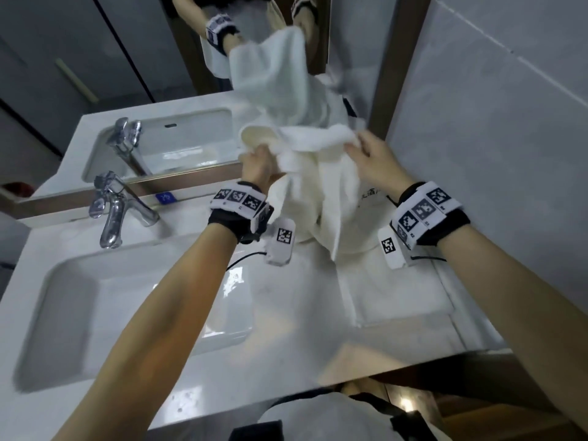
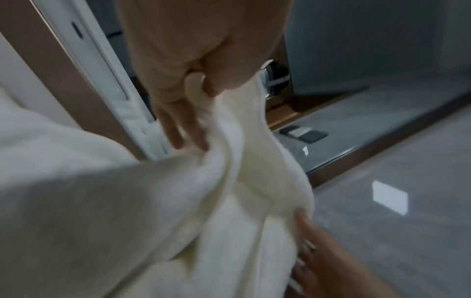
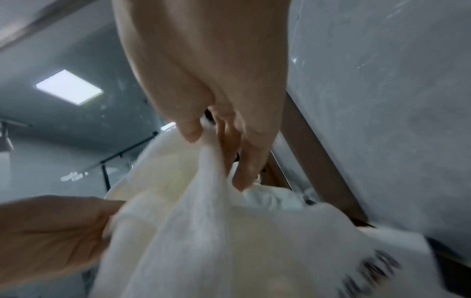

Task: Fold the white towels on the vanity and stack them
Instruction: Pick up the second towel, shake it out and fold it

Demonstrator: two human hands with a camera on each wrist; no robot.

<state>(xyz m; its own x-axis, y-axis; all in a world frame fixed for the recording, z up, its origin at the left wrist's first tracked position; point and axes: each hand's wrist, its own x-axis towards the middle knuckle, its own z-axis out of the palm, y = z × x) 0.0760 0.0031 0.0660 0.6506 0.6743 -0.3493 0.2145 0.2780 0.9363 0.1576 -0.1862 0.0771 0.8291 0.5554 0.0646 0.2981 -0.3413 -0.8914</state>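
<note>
We stand over the white bench (image 1: 286,313), its sink (image 1: 73,313) at the lower left of the head view and the mirror (image 1: 95,58) above. A folded towel (image 1: 397,294) lies flat at centre right, likely the start of our stack. Above it we hold a white towel (image 1: 331,192) in the air, probably to find its edge. Our left hand (image 1: 259,167) clenches one bunched end; our right hand (image 1: 375,160) pinches the other between thumb and fingers (image 3: 244,161).

Mirror (image 1: 133,74) and wall (image 1: 493,122) hem the counter (image 1: 286,300); faucet (image 1: 114,214) perhaps intrudes.
</note>
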